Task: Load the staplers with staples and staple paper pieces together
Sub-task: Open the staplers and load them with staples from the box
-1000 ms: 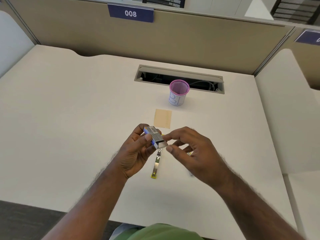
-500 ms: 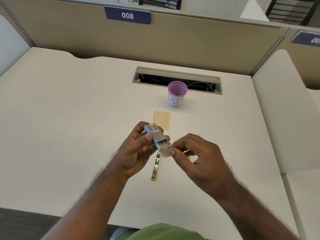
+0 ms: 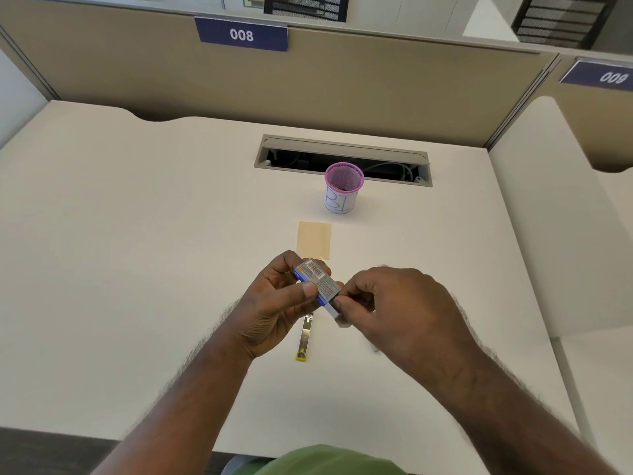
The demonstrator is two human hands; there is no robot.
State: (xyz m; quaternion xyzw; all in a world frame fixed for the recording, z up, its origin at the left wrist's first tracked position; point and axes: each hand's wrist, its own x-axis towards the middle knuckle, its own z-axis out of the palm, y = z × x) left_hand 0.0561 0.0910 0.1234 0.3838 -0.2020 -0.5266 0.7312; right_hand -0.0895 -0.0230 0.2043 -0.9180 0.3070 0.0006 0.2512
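1. The left hand (image 3: pixel 274 303) grips a small grey-and-blue cardboard staple box (image 3: pixel 317 279) with a barcode on its upper face, thumb across the top and fingers curled behind it, holding it in the air above the cream-white desk (image 3: pixel 137 269).

2. The right hand (image 3: pixel 394 310) pinches the white inner tray (image 3: pixel 334 310) that sticks out of the box's lower end. Compared with half a second ago, less of the tray shows and the right fingertips sit tight against the box's edge; a second ago the right hand was only reaching for that end. Whether the tray is being pushed in or worked out cannot be told from one picture.

3. For the task this means the person is most likely at the stage of getting staples out of the box; no staple strip is visible yet in either hand.

4. A slim silver metal stapler part with a yellow end (image 3: pixel 304 337) lies flat on the desk directly below the hands, untouched, partly hidden by the left hand at its far end. It appears to await loading.

5. A tan rectangular paper piece (image 3: pixel 314 238) lies flat just beyond the hands, not yet stapled as far as can be seen.

6. Farther back stands a pink-rimmed mesh cup wrapped in white paper (image 3: pixel 343 190), in front of the grey cable slot (image 3: pixel 342 149) in the desk.
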